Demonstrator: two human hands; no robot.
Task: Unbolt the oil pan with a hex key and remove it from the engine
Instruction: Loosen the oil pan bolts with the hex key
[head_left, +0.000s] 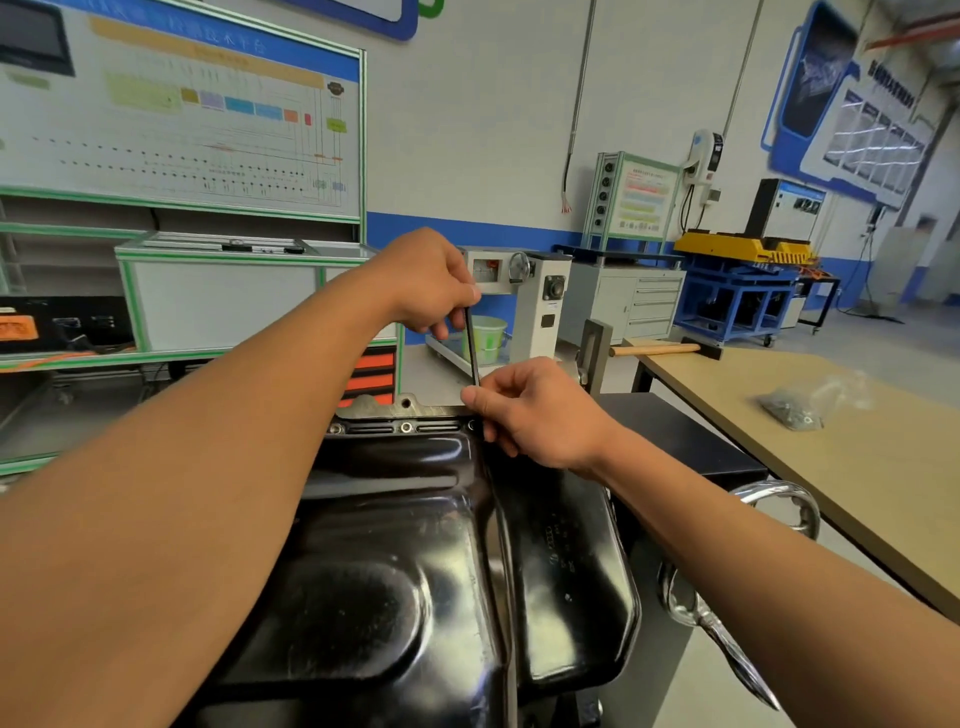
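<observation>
A glossy black oil pan (415, 561) lies bottom-up on the engine, filling the lower middle of the view. Along its far flange sit small bolts (406, 427). A long black hex key (472, 353) stands nearly upright over the flange's far right corner. My left hand (431, 280) pinches the key's top end. My right hand (530, 410) pinches the shaft low down, just above the flange; the key's tip is hidden behind its fingers.
A wooden workbench (841, 457) on the right carries a clear bag of small parts (795, 408) and a hammer (665, 349). A chrome handwheel (779, 499) juts out right of the engine stand. Training cabinets line the wall behind.
</observation>
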